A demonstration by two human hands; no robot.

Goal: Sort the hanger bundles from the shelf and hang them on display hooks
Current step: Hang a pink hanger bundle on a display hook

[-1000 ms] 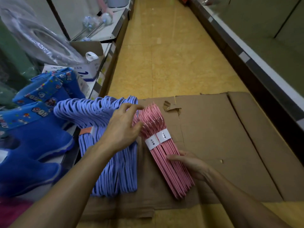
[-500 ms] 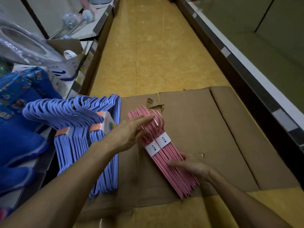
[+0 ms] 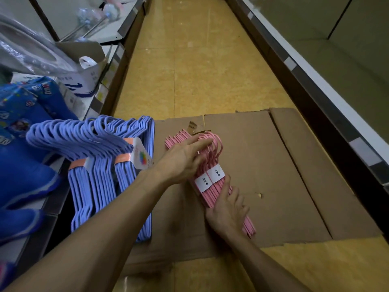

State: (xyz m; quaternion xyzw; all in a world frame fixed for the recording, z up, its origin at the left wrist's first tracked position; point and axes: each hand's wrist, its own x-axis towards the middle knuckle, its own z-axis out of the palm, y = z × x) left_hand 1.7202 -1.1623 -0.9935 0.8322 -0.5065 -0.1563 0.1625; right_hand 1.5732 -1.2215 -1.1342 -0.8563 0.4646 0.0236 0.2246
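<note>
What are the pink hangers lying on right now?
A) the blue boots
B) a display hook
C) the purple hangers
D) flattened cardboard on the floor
D: the pink hangers lie flat on the cardboard spread over the floor, under both hands.

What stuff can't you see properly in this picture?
All in the head view:
- Pink hanger bundle: the left hand covers its hook end, the right hand its lower part.
- White labels: print too small to read.
- Blue hangers: the left forearm hides the lower right corner.
- Blue rubber boots: cut off by the left edge.
- Display hooks: none in view.
</note>
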